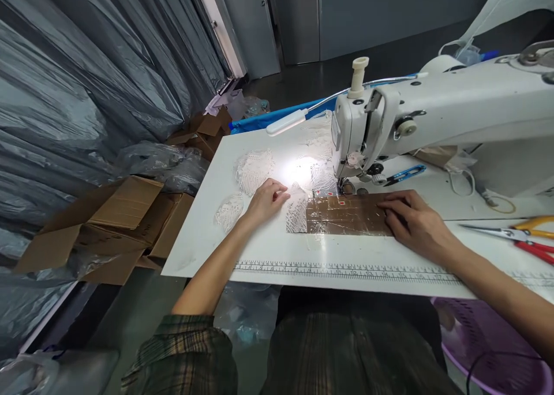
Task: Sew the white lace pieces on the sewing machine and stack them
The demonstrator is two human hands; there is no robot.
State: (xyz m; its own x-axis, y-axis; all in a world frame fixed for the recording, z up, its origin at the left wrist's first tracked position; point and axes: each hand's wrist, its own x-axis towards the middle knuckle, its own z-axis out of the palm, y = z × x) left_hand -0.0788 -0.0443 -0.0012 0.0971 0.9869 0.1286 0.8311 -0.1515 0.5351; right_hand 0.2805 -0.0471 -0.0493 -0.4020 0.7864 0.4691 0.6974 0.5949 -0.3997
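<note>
Left hand: I see my left hand (266,198) lying palm down on the white table (268,250), fingers loosely curled and holding nothing; the fingertips (283,196) touch the edge of a white lace piece (298,210).
Right hand: my right hand (411,219) rests flat on the right end of the brown taped panel (346,215), fingers stretched out and pressing down, not gripping.
Lace piece: it lies just left of the brown panel, its right edge meeting or overlapping the panel's left end; I cannot tell which.
Brown panel: flat on the table, right in front of the needle area, with small red marks along its far edge.
Sewing machine: the white sewing machine (433,118) stands at the far right; its head hangs just above the panel's far edge.
Lamp: a slim white lamp (288,122) on a bendy neck throws a bright patch on the table behind the lace.
More lace: further lace pieces (254,170) lie near my left hand, farther back and to the left.
Tools: blue-handled snips (407,174) sit by the machine base; scissors with red and yellow handles (519,236) lie at the right edge.
Ruler: a printed ruler strip (346,271) runs along the near table edge.
Floor left: open cardboard boxes (112,222) beside grey plastic sheeting (86,83).
</note>
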